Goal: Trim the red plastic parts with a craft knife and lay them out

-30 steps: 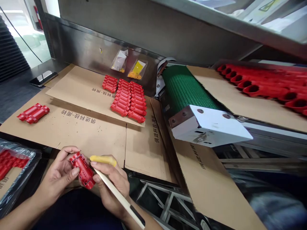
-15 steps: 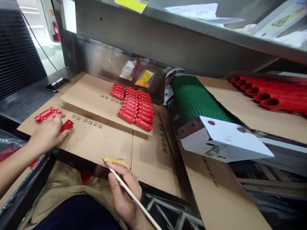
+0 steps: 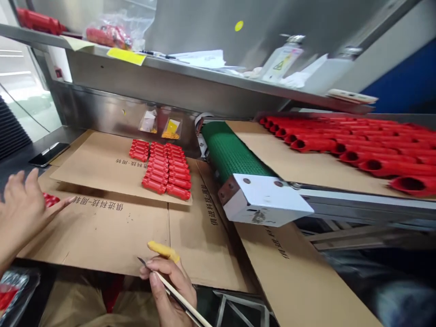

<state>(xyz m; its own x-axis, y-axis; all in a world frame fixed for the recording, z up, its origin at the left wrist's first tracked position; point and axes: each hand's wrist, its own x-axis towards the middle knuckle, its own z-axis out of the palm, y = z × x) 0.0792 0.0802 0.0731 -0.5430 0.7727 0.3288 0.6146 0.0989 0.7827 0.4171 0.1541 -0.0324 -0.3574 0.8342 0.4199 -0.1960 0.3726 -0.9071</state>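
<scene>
My right hand (image 3: 170, 284) is closed around a slim brush (image 3: 179, 296) with a pale handle and a dark pointed tip. A yellow finger cot (image 3: 163, 250) covers one of its fingers. At the left edge, my left hand (image 3: 25, 213) is open, its fingers spread over the cardboard sheet (image 3: 102, 240). It partly hides a few red tube-shaped parts (image 3: 51, 199); whether it touches them I cannot tell. Further back, several short red parts (image 3: 166, 170) lie in rows on a second cardboard sheet (image 3: 91, 156).
A green conveyor belt (image 3: 228, 147) with a white end block (image 3: 269, 200) stands to the right. Beside it, many red tubes (image 3: 361, 145) lie on cardboard. A phone (image 3: 49, 154) is at the left, small bags (image 3: 171, 129) are behind, and a metal shelf (image 3: 190, 72) hangs above.
The view has swung right and up. My left hand has let go of a red part and spread its fingers. My right hand keeps the brush.
</scene>
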